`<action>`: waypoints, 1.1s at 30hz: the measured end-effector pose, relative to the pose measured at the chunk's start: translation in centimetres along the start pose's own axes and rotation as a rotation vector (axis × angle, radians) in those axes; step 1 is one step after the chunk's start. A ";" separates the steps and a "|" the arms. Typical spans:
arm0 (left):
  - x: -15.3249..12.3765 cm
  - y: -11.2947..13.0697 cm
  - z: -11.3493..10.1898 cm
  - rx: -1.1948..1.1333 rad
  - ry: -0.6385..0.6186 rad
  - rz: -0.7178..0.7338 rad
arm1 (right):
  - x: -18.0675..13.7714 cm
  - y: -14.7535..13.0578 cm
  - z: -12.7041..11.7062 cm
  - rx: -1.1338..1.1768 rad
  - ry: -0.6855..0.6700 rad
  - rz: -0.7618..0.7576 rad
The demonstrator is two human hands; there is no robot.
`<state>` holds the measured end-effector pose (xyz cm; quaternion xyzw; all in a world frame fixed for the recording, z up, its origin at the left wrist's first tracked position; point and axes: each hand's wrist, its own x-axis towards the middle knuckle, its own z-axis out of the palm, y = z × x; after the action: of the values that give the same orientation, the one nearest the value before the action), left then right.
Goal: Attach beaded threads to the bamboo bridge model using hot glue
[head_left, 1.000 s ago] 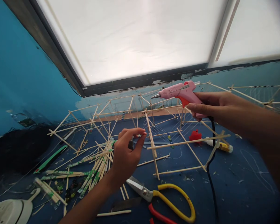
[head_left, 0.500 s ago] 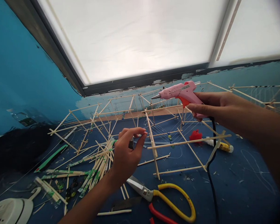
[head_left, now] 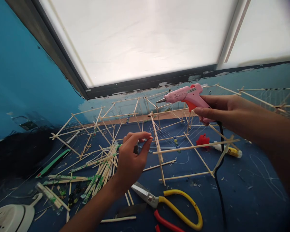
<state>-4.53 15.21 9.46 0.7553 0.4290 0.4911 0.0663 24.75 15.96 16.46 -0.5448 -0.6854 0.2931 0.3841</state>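
My right hand [head_left: 222, 111] grips a pink hot glue gun [head_left: 185, 95] with an orange trigger, its nozzle pointing left above a frame of thin wooden sticks [head_left: 176, 149]. A black cord [head_left: 218, 180] hangs from the gun toward me. My left hand [head_left: 132, 158] is raised over the blue work surface [head_left: 244, 193], thumb and forefinger pinched together beside an upright stick of the frame; what they pinch is too thin to make out.
Yellow-and-red-handled scissors [head_left: 169, 206] lie below my left hand. A heap of loose sticks with green wrappers [head_left: 96, 174] lies to the left. A red bit [head_left: 202, 140] and a glue tube [head_left: 228, 150] rest under the frame. More stick frames [head_left: 91, 125] stand against the blue wall.
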 end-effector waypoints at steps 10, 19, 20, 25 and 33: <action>0.0 -0.1 0.1 0.013 0.005 -0.009 | -0.2 -0.2 0.0 -0.028 0.010 -0.009; 0.0 0.0 0.0 0.007 0.007 -0.004 | -0.2 -0.2 0.1 -0.014 0.015 -0.005; 0.0 0.0 0.0 0.006 0.007 -0.002 | -0.1 -0.2 0.1 -0.013 0.013 -0.004; 0.0 -0.1 0.0 0.003 0.005 0.006 | 0.1 -0.1 0.0 -0.014 -0.009 0.005; -0.1 -0.2 0.1 0.006 0.006 0.013 | 0.2 0.0 0.0 -0.024 0.001 -0.007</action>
<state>-4.56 15.32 9.26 0.7569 0.4255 0.4924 0.0596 24.71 16.15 16.47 -0.5471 -0.6907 0.2832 0.3787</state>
